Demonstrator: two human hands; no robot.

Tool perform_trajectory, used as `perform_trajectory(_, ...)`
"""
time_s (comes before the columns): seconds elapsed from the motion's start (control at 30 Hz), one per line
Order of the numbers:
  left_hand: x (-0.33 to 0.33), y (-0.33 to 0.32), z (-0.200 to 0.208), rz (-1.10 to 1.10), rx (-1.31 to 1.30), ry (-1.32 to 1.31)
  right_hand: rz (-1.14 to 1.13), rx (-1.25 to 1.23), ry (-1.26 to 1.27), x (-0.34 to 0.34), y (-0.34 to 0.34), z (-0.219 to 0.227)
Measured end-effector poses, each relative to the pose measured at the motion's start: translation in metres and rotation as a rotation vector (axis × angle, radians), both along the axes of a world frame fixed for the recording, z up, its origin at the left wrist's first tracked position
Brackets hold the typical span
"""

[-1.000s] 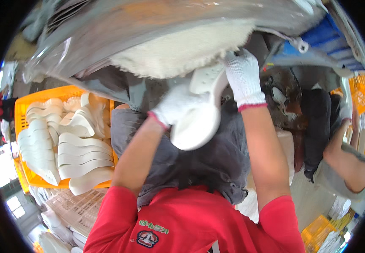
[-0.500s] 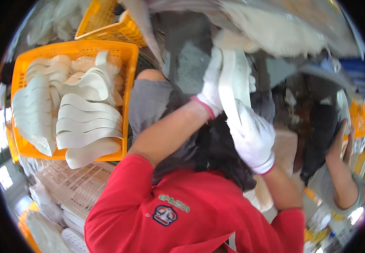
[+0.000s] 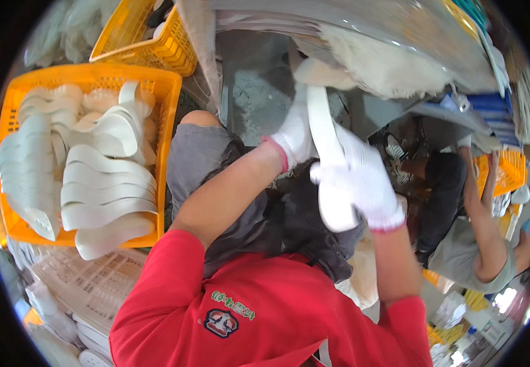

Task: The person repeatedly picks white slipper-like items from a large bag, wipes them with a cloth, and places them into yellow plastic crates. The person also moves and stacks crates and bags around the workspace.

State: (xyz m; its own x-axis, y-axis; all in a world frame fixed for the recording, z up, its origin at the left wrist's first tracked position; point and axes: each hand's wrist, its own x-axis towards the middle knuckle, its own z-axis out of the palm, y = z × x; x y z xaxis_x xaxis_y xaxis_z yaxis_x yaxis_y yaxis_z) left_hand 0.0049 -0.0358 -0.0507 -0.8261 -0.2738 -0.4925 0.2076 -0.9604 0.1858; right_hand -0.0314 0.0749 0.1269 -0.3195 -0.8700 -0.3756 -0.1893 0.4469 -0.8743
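Over my lap I hold a white shoe sole [image 3: 321,131], long and curved, its edge turned up toward me and its far end away from me. My left hand [image 3: 294,131], in a white knit glove, is closed against the sole's left side near the far end; its fingertips are partly hidden. My right hand [image 3: 369,180], gloved likewise, grips the near half, with its thumb across the sole. The far end meets or overlaps a pale, rounded, fuzzy-looking thing [image 3: 323,74]; whether they touch I cannot tell.
At left an orange basket [image 3: 173,116] holds several stacked white soles [image 3: 109,177]. Behind it stands another yellow basket [image 3: 161,52]. A plastic-draped surface [image 3: 393,30] hangs across the far side. To the right a person [image 3: 473,244] sits near another orange basket [image 3: 513,174].
The sole has turned in my hands, showing its narrow edge now. My right hand has shifted its grip along the near half. The whole view has swung slightly to the right.
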Motion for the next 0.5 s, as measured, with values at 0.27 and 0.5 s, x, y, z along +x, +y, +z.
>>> perform_trajectory(0.27,-0.032,-0.050,-0.008,0.107,-0.853,-0.202,0.274,-0.029,0.630,0.004,-0.021,-0.004)
perform_trajectory(0.5,-0.016,-0.024,0.015,0.144,-0.123,-0.042,-0.093,-0.298,0.800,-0.003,0.031,-0.070)
